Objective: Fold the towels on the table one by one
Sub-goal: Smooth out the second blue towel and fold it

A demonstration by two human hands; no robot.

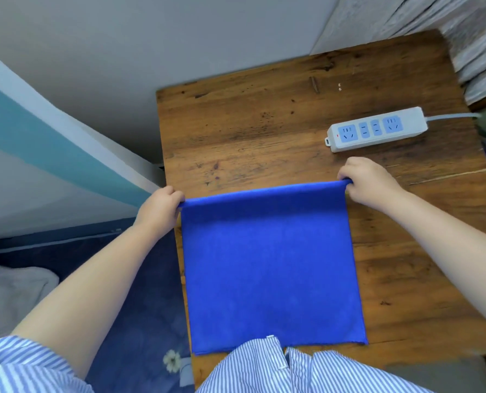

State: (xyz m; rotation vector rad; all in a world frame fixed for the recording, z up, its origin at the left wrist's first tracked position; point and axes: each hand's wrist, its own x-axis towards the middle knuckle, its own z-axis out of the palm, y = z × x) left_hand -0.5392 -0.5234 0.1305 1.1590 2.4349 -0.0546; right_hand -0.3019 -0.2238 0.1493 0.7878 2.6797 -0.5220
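Left hand: the left hand (161, 209) pinches the far left corner of the bright blue square microfibre towel (270, 268), fingers curled over the cloth, at the table's left edge.
Right hand: the right hand (368, 181) grips the far right corner of the same towel, fingers curled round the bunched edge.
Towel position: it lies between the two hands and the person's body, its far edge pulled taut from hand to hand, its near edge close to the table's near edge, partly under the blue-and-white striped shirt (278, 367).
Towel edges: the left side runs just inside the table's left edge; the right side is straight, with bare wood beside it.
Open room: the dark brown, worn wooden table (236, 123) shows bare board beyond the hands up to its far edge.
Nearby object: a white plastic power strip with pale blue sockets (376, 129) lies on the far right, near the right hand but apart from it, its grey cable (448, 117) leading off right.
Surroundings: a dark blue flower-patterned floor covering (140, 293) lies left of the table.
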